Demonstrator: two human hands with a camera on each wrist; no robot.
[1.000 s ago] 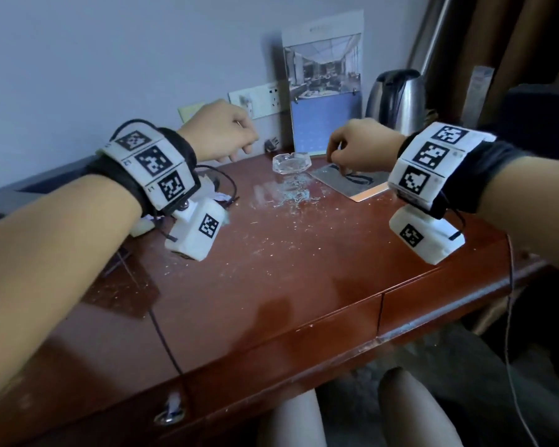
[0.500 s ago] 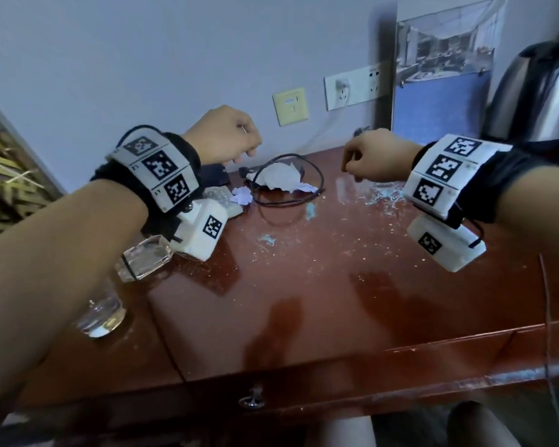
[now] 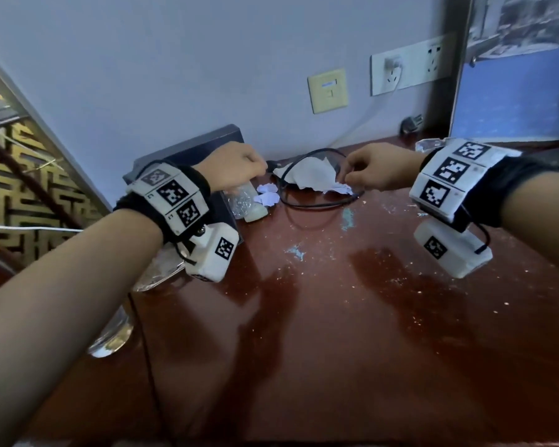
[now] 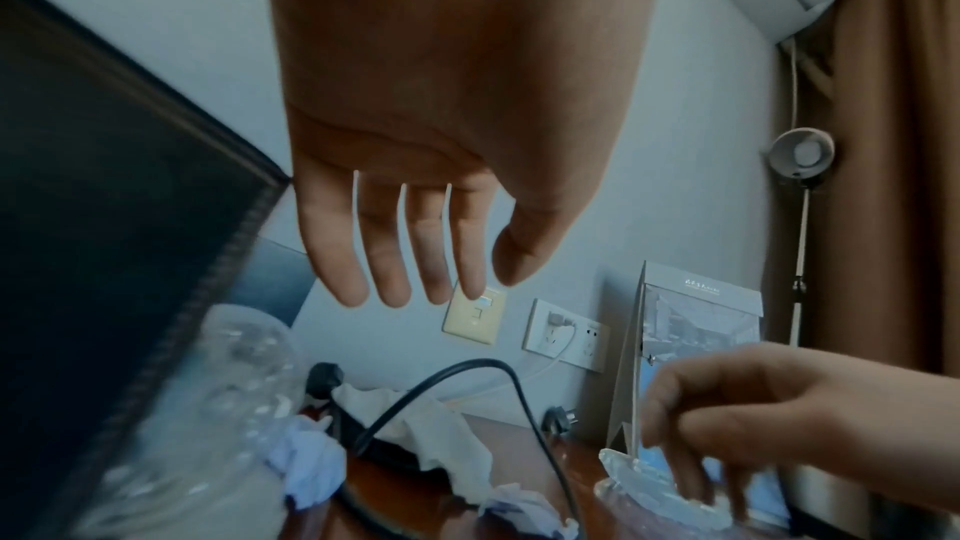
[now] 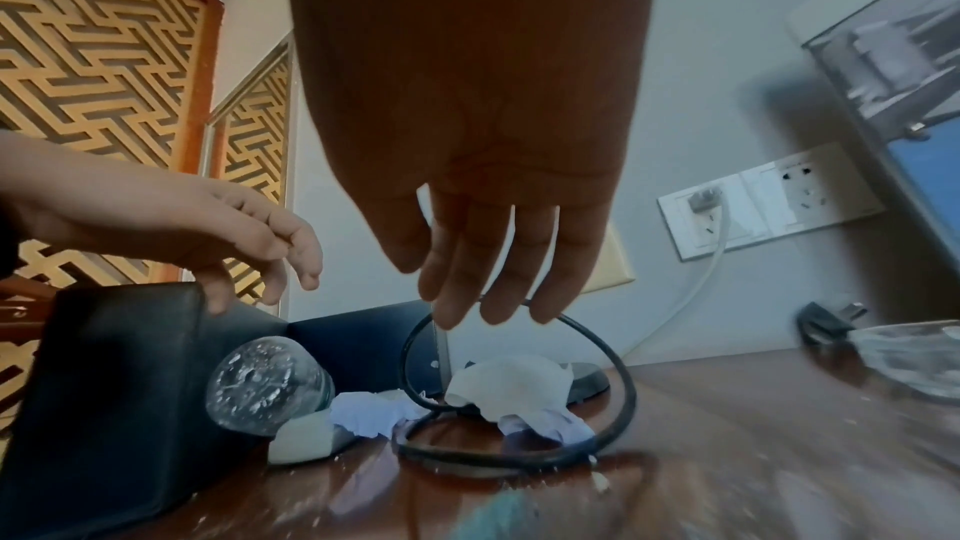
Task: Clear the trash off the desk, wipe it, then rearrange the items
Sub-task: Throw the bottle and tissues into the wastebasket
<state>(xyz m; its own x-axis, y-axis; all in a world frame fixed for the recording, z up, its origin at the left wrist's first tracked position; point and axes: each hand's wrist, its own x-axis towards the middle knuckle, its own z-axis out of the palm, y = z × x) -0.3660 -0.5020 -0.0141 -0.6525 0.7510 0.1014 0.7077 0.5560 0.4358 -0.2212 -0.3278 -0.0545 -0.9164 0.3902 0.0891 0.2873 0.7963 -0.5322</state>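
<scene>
A crumpled white tissue (image 3: 313,177) lies inside a black cable loop (image 3: 320,204) at the back of the dark red desk (image 3: 336,333). Small paper scraps (image 3: 267,196) and a clear plastic bottle (image 3: 246,203) on its side lie just left of it. My right hand (image 3: 346,179) hovers over the tissue's right edge, fingers hanging relaxed and holding nothing (image 5: 483,311). My left hand (image 3: 259,171) hangs above the bottle beside a black box (image 3: 191,150), with its fingers (image 4: 395,286) straight and empty. Crumbs and pale specks dot the desk top.
A glass ashtray (image 3: 430,145) sits behind my right wrist. A blue framed stand card (image 3: 513,101) leans at the back right. Wall sockets (image 3: 404,71) with a white plug are above the desk. Drinking glasses (image 3: 110,337) stand at the left edge under my left forearm.
The view has swung left and closer to the desk. Both hands have dropped and reached forward to the tissue, scraps and bottle at the back, and their fingers have uncurled.
</scene>
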